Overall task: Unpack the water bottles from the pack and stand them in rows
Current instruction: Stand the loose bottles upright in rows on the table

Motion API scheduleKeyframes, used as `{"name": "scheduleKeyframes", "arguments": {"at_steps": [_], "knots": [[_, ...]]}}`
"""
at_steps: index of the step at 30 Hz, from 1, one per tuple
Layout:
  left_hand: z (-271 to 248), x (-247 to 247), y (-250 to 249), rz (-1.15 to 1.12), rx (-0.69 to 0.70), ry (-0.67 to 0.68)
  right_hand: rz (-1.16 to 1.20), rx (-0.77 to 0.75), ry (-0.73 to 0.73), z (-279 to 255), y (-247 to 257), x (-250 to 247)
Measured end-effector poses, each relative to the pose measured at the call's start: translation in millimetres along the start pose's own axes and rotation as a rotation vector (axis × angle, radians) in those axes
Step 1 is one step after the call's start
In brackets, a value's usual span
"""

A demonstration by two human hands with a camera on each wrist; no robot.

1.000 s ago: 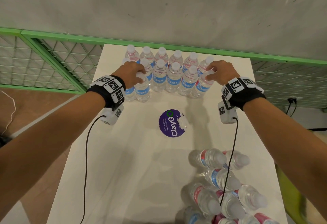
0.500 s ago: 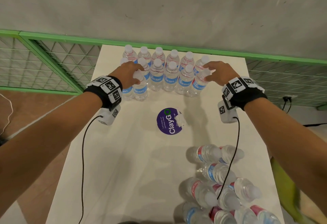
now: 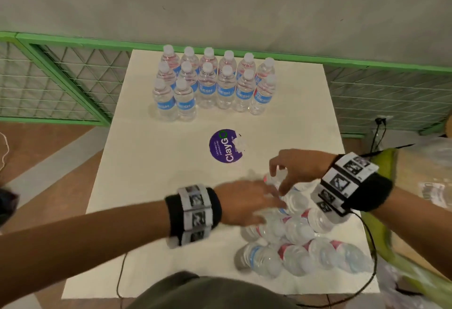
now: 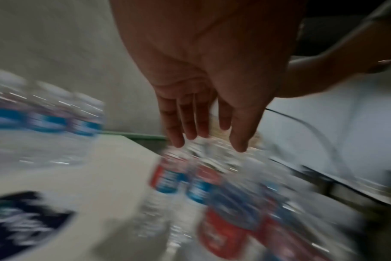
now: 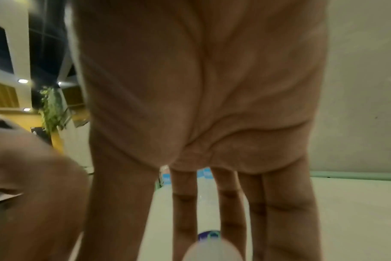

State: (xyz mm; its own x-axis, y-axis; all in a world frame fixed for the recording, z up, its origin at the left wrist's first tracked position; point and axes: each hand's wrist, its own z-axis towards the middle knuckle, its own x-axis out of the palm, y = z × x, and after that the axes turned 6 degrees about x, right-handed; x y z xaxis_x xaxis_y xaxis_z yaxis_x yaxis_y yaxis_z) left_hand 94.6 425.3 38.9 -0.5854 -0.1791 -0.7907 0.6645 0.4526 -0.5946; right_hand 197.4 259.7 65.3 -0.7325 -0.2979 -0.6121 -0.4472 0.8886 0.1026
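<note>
Bottles (image 3: 281, 257) under both hands: clear glossy plastic, paper-like blue-red labels. Table (image 3: 151, 186): matt white, smooth. Sticker (image 3: 226, 145) ahead of hands: glossy purple. Wristbands: black cloth.

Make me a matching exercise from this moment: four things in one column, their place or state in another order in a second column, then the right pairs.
1. standing bottles
2. lying bottles
3. round purple sticker
4. left hand

A. middle of the table
B. far end of the table, upright in rows
C. fingers straight, reaching over the pile
D. heaped at the near right of the table

Pairs: 1-B, 2-D, 3-A, 4-C
</note>
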Motion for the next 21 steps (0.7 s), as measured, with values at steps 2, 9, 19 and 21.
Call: {"name": "scheduleKeyframes", "arguments": {"at_steps": [2,9,19,21], "knots": [[13,21,-24,0.068,0.112,0.117,0.003,-0.001,-0.051,0,1,13],[18,35,-21,0.183,0.166,0.103,0.188,0.066,-0.145,7,5,1],[-11,-5,41,-0.133,-0.275,-0.042,0.325,0.042,-0.167,27,30,-27],[-33,-18,61,-0.159,-0.365,-0.098,0.346,0.021,-0.197,35,35,-33]]}}
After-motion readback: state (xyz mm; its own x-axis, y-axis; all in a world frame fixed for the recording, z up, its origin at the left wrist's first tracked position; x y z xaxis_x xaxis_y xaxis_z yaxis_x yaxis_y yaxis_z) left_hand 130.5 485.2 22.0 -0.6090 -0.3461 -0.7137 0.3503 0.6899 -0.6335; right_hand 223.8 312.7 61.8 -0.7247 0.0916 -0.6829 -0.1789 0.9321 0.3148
